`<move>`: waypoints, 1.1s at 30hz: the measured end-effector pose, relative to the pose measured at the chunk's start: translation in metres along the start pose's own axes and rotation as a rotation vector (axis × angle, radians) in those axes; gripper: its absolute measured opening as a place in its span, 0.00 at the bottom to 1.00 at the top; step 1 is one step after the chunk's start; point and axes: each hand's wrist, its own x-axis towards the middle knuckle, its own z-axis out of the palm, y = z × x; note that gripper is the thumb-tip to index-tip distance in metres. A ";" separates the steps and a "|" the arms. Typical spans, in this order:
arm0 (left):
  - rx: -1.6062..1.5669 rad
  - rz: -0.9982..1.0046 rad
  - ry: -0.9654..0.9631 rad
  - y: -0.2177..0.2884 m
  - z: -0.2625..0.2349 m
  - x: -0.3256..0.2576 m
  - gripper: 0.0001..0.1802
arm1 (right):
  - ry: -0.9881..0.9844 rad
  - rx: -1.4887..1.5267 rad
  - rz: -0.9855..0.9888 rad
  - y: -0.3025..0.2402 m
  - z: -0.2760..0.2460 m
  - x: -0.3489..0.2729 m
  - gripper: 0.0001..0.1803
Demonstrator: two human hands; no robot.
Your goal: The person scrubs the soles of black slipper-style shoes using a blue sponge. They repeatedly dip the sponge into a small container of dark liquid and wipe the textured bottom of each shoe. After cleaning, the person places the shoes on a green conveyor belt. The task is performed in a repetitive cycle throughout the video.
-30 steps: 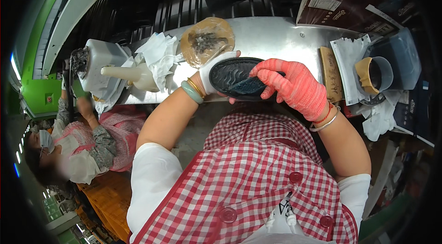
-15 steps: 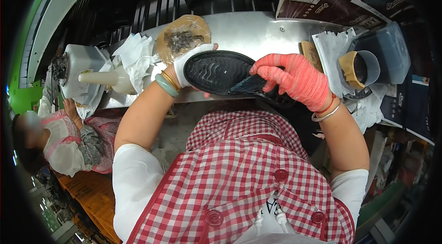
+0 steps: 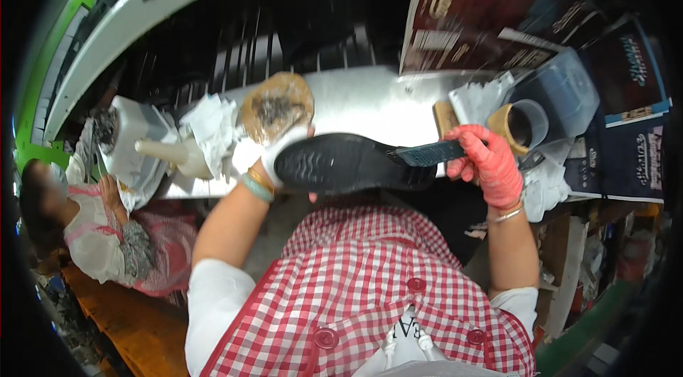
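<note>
A black shoe sole (image 3: pixel 334 163) lies lengthwise across my hands' working area, its ridged underside facing up. My left hand (image 3: pixel 283 156), in a white glove, grips its left end; most of those fingers are hidden beneath it. A flat dark teal strip (image 3: pixel 430 154) is pinched in my right hand (image 3: pixel 491 163), which wears a coral-red knit glove. The strip's left end overlaps the sole's right part; I cannot tell if they touch.
Behind the sole runs a shiny metal bench (image 3: pixel 356 103) bearing a brown round pad (image 3: pixel 279 108), white crumpled paper (image 3: pixel 213 128) and a spouted bottle (image 3: pixel 181 154). A tan-rimmed cup (image 3: pixel 504 124) and clear plastic bin (image 3: pixel 565 96) stand right. Another person (image 3: pixel 107 235) sits left.
My right hand has moved right, off the sole's surface, drawing the teal strip with it. The sole now lies more level, and my head view has shifted.
</note>
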 end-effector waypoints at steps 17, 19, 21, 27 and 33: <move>0.823 1.275 -0.474 0.123 0.260 -0.015 0.33 | 0.374 0.921 -0.462 0.017 0.016 -0.007 0.16; 0.674 0.998 -0.349 0.084 0.270 0.006 0.35 | 0.401 0.903 -0.467 0.021 0.019 -0.010 0.17; 0.706 0.863 -0.162 0.055 0.263 0.017 0.33 | 0.461 0.853 -0.439 0.030 0.025 -0.012 0.16; 1.342 2.085 0.206 0.140 0.213 -0.047 0.14 | 0.506 0.606 -0.436 0.054 0.041 -0.013 0.15; 2.187 1.678 1.898 0.352 0.161 -0.227 0.36 | 0.398 0.138 -0.724 0.084 0.072 0.018 0.16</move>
